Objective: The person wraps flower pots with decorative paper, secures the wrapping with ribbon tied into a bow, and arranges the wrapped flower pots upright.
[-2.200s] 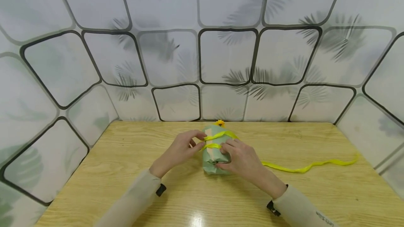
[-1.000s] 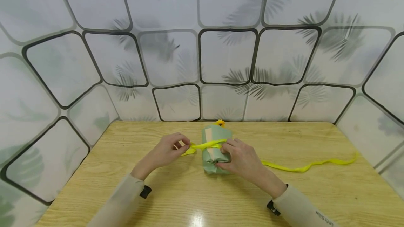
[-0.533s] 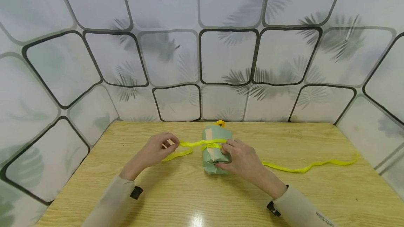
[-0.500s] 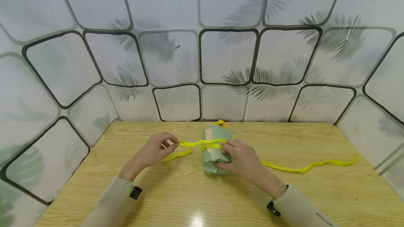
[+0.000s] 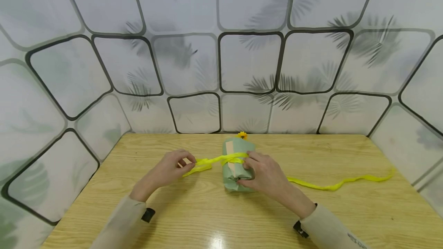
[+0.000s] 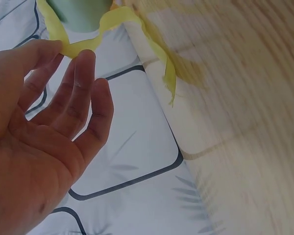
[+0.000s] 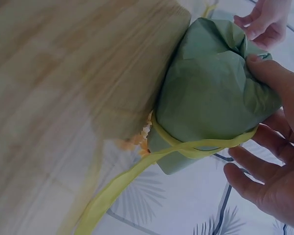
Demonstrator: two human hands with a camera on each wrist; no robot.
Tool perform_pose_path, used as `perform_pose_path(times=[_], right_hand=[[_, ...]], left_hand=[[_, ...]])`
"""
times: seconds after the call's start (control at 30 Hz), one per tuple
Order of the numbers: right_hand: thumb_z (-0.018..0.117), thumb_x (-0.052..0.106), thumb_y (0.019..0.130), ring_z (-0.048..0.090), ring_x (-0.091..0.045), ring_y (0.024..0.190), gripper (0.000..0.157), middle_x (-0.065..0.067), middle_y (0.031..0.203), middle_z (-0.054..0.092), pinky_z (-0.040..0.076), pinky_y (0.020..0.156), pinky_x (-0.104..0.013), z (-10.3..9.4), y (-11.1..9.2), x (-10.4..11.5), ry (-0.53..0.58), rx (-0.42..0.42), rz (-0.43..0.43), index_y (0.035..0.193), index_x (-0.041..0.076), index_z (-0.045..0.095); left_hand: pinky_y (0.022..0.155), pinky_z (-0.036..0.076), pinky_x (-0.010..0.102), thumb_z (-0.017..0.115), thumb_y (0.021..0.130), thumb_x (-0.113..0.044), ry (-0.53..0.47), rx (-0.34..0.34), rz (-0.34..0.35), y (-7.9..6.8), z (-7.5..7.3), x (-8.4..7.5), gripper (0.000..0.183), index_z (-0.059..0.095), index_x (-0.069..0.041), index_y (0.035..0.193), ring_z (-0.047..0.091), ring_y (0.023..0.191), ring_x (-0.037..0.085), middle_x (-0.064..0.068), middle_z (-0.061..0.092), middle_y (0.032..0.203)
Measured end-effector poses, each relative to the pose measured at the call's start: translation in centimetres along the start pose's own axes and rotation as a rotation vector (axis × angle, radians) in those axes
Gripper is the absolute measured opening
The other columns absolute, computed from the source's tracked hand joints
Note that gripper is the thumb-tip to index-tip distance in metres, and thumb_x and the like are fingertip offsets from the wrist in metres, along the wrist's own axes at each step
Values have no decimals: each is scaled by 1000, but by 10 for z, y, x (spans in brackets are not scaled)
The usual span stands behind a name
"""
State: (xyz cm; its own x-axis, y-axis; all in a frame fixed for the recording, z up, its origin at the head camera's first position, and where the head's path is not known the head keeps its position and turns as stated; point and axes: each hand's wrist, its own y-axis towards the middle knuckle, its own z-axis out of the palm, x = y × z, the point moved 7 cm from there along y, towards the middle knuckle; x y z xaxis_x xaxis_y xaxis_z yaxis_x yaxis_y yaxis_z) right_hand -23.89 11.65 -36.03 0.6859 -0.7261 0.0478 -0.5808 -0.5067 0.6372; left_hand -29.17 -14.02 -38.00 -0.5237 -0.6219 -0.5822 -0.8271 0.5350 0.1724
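Note:
A package wrapped in green paper (image 5: 238, 171) lies on the table, with a pale strip along its top. Yellow ribbon (image 5: 216, 159) runs around it and crosses over the top. Left of the package, my left hand (image 5: 169, 167) pinches this ribbon between thumb and fingertips; the left wrist view shows a loose ribbon end (image 6: 169, 78) hanging past the fingers. My right hand (image 5: 265, 170) grips the package from the right, thumb on the folded paper end (image 7: 257, 73) and fingers by the ribbon. Its fingertips are partly hidden in the head view.
A long ribbon tail (image 5: 332, 186) trails across the wooden table (image 5: 221, 218) to the right. Behind the package sits a small orange-yellow flower (image 5: 242, 135). Patterned fabric walls (image 5: 194, 68) enclose the table at the back and both sides.
My left hand has moved left from the package, drawing ribbon out across its top. Over the last half second that ribbon has sagged slightly. My right hand has stayed on the package.

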Motion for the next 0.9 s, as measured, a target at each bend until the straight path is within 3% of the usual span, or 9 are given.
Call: perform_pose_path(times=[0.07,0.2,0.37,0.5,0.73,0.83,0.9], right_hand=[[101,42,55,57,-11,71,61,2,90,63,54,67,-31,1,-1,0,5,20,10,75,16,50],[100,44,55,71,-21,94,60,-5,104,72,60,80,-40,2,-1,0,-25,34,17,74,16,50],[101,46,52,71,-27,106,61,-6,102,72,60,85,-43,1,0,-1,-41,10,7,73,15,52],[102,45,51,72,-25,102,60,-5,98,72,60,84,-44,0,1,-1,-39,1,6,72,15,54],[101,44,54,68,-16,86,59,0,90,68,58,76,-40,-1,1,0,-44,13,11,73,16,53],[101,45,54,62,-12,77,59,4,84,62,57,73,-38,-1,1,0,-41,15,5,74,16,53],[100,45,56,57,-10,74,59,5,81,57,56,71,-37,0,1,0,-33,21,2,74,16,53]], left_hand=[[68,56,21,65,101,-14,8,7,0,0,1,0,11,73,-9,105,70,84,15,10,71,111],[68,55,21,64,101,-12,28,17,-6,-1,2,2,11,73,-8,105,70,84,17,11,71,111],[68,56,22,63,101,-13,37,36,-45,-3,0,8,11,73,-9,105,71,86,17,10,71,111],[68,56,23,63,102,-16,40,50,-66,-4,0,12,11,73,-11,105,71,86,16,8,72,111],[74,58,31,63,102,-14,137,49,-124,3,3,17,12,73,-11,107,70,85,16,7,72,108],[76,59,35,63,101,-11,192,42,-164,10,5,8,17,71,-8,116,71,87,19,10,72,114],[78,60,37,64,100,-9,191,9,-160,16,6,-9,23,68,-8,122,71,91,21,11,70,120]])
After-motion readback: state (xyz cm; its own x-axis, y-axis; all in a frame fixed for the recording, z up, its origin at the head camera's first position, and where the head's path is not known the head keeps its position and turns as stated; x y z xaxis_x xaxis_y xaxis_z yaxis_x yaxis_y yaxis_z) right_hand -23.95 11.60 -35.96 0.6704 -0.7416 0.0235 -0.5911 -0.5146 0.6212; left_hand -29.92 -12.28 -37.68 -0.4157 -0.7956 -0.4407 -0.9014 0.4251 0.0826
